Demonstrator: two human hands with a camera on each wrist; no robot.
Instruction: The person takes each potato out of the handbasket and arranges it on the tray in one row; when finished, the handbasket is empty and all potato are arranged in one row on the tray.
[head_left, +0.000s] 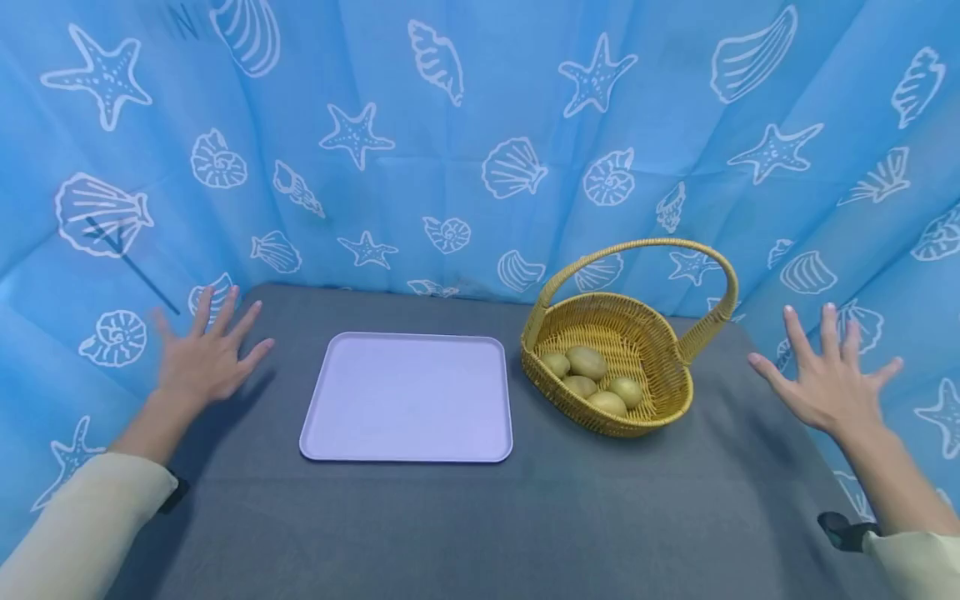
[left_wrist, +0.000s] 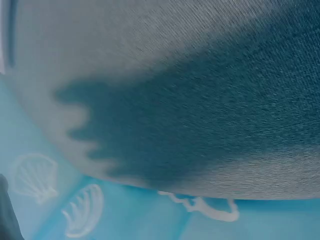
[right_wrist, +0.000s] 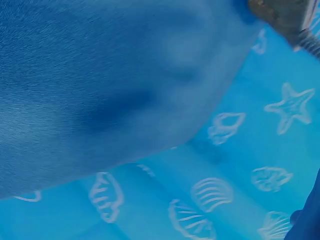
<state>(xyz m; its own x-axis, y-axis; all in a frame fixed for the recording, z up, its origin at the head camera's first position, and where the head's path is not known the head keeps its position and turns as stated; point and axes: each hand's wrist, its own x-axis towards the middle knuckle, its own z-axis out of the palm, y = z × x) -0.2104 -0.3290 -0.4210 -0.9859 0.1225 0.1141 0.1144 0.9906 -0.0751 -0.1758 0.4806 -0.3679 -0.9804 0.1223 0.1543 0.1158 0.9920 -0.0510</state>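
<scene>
Fingers spread, my left hand (head_left: 204,360) hovers over the table's left edge and touches nothing. To its right lies a flat pale lilac tray (head_left: 408,398) with a raised rim and nothing on it. A yellow wicker basket (head_left: 678,392) with a tall arched handle stands right of the tray. In its near left part lie several oval, yellowish-brown items (head_left: 587,362) that look like potatoes or kiwis. My right hand (head_left: 834,379), also spread and holding nothing, is raised beyond the basket at the right edge. The left wrist view shows a hand's shadow on the cloth.
Dark grey cloth covers the table (head_left: 480,533). Behind it and along both sides hangs a blue curtain (head_left: 450,208) printed with white shells and starfish. A blurred brownish-grey object (right_wrist: 287,17) cuts into the upper right corner of the right wrist view.
</scene>
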